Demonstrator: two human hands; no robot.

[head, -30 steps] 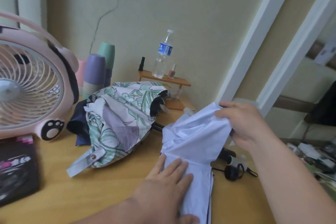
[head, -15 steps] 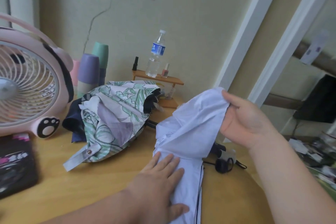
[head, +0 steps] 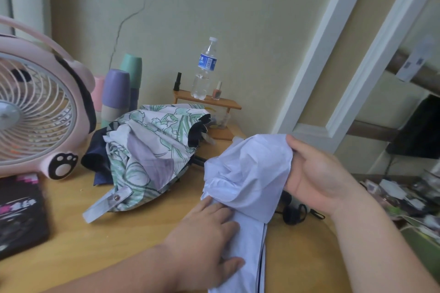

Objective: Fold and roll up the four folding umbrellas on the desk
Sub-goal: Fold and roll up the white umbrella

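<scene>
A white folding umbrella (head: 247, 173) lies on the wooden desk (head: 123, 240) in front of me. My left hand (head: 209, 233) presses flat on its folded lower part with straight fingers. My right hand (head: 316, 173) grips the loose upper canopy fabric and holds it lifted above the desk. To the left lies a crumpled floral green-and-white umbrella (head: 152, 152) with a snap strap (head: 107, 200). A dark navy umbrella (head: 97, 162) is partly hidden under it. A black handle with a wrist loop (head: 295, 211) shows below my right hand.
A pink panda desk fan (head: 35, 112) stands at the left, a dark book (head: 19, 211) in front of it. Pastel cups (head: 116, 93) and a small wooden shelf (head: 209, 100) with a water bottle (head: 204, 69) stand against the wall. Clutter lies off the desk's right edge.
My right hand has turned palm up and gathered the white canopy fabric, drawing it over and down toward the folded part. My left hand stayed pressed on the umbrella.
</scene>
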